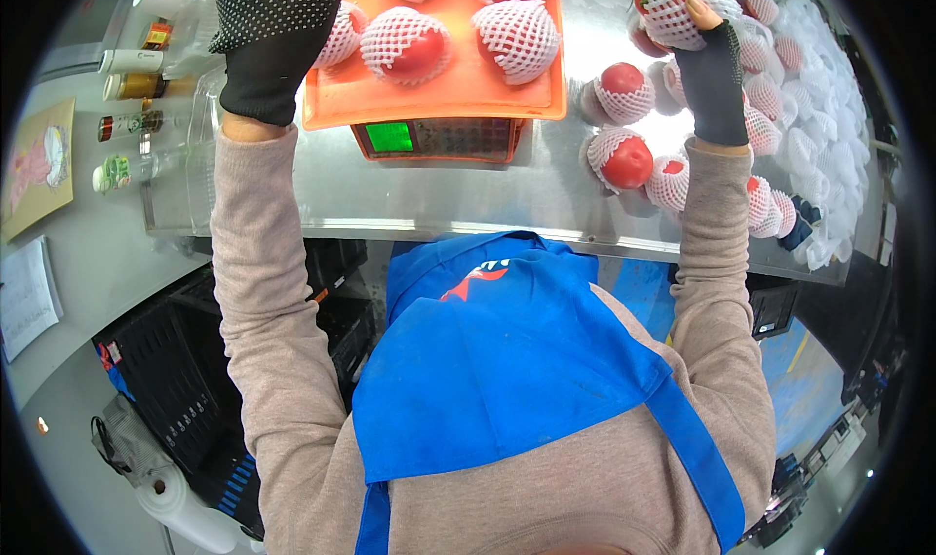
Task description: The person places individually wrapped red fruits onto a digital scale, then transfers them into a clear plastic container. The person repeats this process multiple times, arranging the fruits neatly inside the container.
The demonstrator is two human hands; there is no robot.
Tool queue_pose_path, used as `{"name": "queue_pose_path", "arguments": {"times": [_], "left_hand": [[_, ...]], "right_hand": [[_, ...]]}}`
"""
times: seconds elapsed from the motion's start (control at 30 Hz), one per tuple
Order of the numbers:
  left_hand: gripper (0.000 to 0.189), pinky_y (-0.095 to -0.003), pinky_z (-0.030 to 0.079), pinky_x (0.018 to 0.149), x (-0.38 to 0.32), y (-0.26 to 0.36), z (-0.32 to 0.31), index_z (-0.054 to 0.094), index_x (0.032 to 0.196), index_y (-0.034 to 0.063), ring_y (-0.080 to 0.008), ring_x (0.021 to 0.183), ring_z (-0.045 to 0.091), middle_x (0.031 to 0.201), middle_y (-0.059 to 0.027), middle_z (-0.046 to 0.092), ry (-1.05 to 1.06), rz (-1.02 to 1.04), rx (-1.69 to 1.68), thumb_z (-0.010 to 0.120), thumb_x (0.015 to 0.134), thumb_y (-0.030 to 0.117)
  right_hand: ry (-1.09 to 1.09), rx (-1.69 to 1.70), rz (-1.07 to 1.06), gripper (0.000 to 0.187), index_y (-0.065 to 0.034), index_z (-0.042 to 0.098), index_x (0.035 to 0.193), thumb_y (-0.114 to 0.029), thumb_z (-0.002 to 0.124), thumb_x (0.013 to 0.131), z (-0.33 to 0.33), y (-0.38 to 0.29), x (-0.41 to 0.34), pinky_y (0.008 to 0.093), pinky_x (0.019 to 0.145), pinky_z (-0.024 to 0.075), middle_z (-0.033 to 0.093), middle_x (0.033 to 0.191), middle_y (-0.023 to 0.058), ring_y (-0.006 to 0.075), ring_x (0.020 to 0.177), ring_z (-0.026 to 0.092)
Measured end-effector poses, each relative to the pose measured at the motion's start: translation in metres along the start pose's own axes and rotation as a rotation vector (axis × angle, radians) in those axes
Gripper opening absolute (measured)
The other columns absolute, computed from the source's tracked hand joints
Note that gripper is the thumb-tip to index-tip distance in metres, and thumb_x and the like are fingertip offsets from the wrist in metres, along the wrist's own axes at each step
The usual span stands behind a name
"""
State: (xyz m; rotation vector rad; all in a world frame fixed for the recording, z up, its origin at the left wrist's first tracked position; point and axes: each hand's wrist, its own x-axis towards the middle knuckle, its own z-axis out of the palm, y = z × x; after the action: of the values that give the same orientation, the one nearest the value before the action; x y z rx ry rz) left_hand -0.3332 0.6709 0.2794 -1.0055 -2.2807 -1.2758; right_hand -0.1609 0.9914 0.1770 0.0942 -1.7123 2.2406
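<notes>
My left hand (281, 29), in a black glove with white dots, is at the left edge of an orange weighing tray (439, 108). Its fingers are hidden or cut off by the top edge, so its grip cannot be told. Several red tomatoes in white foam nets, among them one tomato (517, 40), lie on the tray. Below the tray shows the electronic scale (457, 140) with a lit green display. At the upper right, my right hand (713, 80), in a dark glove with a bare thumb tip, grips a netted tomato (684, 7) whose green stem shows.
More netted tomatoes (620, 160) sit on the metal table (439, 197) around my right forearm. A heap of white foam nets (819, 131) covers the right end. Bottles (131, 124) and a clear plastic container (197, 146) stand left. Black crates (197, 379) are below the table.
</notes>
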Motion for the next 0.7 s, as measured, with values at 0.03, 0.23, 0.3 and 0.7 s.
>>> {"name": "queue_pose_path", "arguments": {"times": [0.03,0.23,0.3,0.7], "left_hand": [[0.019,-0.0241,0.050,0.067,0.002,0.000,0.002,0.065,0.102,0.0002,-0.0109,0.076,0.063,0.091,-0.0058,0.067,-0.035,-0.025,-0.022,0.066,0.087,0.011],[0.016,-0.0244,0.049,0.067,0.007,-0.008,0.017,0.065,0.100,0.0010,-0.0114,0.075,0.063,0.091,-0.0057,0.068,-0.025,0.036,-0.066,0.066,0.088,0.011],[0.019,-0.0281,0.050,0.068,0.012,-0.013,0.024,0.065,0.099,0.0002,-0.0167,0.075,0.064,0.089,-0.0096,0.068,-0.069,0.130,0.008,0.067,0.085,0.013],[0.071,-0.0420,0.041,0.101,0.030,-0.057,0.152,0.049,0.133,0.0082,-0.0369,0.119,0.052,0.127,-0.0227,0.055,-0.862,0.162,0.453,0.065,0.077,0.050]], "right_hand": [[0.031,0.032,-0.017,0.029,0.0001,0.058,0.117,-0.017,0.052,0.093,0.003,0.001,-0.001,0.0312,0.088,0.0510,0.065,0.111,0.0110,0.0192,0.100,0.064],[0.149,-0.125,-0.022,0.030,0.0010,0.058,0.116,-0.017,0.054,0.092,0.011,-0.002,-0.001,0.0278,0.084,0.0506,0.065,0.107,0.0091,0.0162,0.095,0.064],[0.115,-0.092,0.008,0.033,0.0008,0.058,0.115,-0.021,0.059,0.090,0.009,-0.003,0.000,0.0276,0.082,0.0511,0.064,0.104,0.0083,0.0158,0.093,0.064],[0.358,-0.937,-0.099,0.074,-0.0041,0.048,0.122,-0.046,0.079,0.070,-0.026,0.073,0.030,0.0371,0.087,0.0492,0.062,0.109,0.0208,0.0312,0.103,0.062]]}}
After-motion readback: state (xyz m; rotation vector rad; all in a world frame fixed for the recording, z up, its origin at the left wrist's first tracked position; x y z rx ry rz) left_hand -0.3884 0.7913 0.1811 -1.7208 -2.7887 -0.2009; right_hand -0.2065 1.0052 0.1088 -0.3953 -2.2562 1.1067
